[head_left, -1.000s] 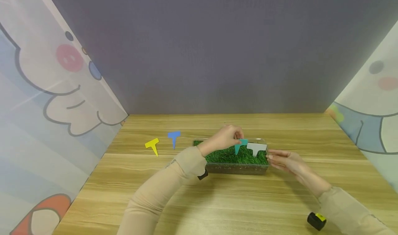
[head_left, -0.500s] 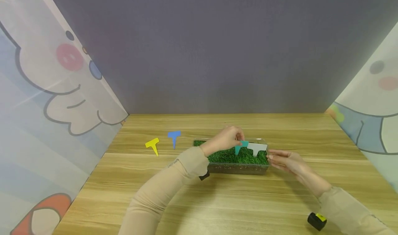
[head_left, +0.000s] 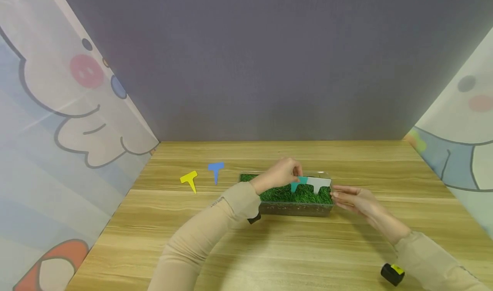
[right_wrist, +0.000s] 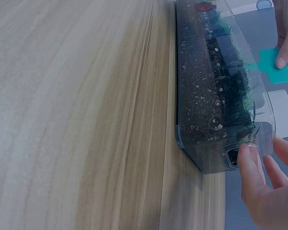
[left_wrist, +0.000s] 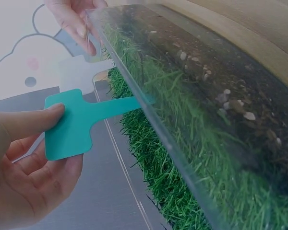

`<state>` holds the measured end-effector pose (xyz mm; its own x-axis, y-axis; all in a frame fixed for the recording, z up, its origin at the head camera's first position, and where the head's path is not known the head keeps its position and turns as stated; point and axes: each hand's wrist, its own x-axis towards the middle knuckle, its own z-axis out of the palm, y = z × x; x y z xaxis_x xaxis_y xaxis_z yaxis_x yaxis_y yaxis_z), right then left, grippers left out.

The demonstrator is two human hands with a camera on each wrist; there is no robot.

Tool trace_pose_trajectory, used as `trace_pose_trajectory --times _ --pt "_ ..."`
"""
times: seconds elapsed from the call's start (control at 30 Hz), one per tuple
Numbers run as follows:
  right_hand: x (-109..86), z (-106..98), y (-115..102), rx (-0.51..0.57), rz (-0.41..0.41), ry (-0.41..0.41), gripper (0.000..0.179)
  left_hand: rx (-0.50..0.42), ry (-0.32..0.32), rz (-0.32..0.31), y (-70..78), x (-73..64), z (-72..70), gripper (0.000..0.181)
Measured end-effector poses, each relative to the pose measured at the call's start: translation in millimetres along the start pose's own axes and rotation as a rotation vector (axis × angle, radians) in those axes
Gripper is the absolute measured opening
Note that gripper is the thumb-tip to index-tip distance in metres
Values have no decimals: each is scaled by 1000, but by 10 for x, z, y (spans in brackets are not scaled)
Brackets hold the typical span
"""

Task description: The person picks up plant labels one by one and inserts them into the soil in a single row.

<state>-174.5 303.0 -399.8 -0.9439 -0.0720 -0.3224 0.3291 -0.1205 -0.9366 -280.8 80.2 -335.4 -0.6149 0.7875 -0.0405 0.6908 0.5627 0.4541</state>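
A clear planter (head_left: 294, 209), filled with soil and topped with green grass (head_left: 279, 195), stands on the table. My left hand (head_left: 279, 172) pinches a teal T-shaped plant label (left_wrist: 67, 125) by its wide head, thumb on one face and fingers behind. The label's stem goes down into the grass. Just right of it a white plant label (head_left: 319, 182) stands upright in the grass, near the planter's right end. My right hand (head_left: 358, 200) touches that end wall with fairly straight fingers. In the right wrist view its fingertips (right_wrist: 247, 151) lie against the clear plastic.
A yellow plant label (head_left: 188, 180) and a blue plant label (head_left: 216, 170) lie flat on the wooden table (head_left: 308, 248), left of the planter. A grey panel (head_left: 269, 64) rises behind the table, with cartoon-printed sheets at both sides.
My left hand has moved slightly down, and the teal label sits lower in the grass, its top now about level with the white one. The right hand has stayed in place.
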Motion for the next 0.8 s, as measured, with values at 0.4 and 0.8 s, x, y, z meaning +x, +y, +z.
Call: trace_pose_trajectory --times 0.4,0.8 --pt "0 7 2 17 2 2 54 -15 -10 3 -19 11 30 5" --pt "7 -7 7 17 -1 -10 51 -13 -17 -15 -26 18 56 6"
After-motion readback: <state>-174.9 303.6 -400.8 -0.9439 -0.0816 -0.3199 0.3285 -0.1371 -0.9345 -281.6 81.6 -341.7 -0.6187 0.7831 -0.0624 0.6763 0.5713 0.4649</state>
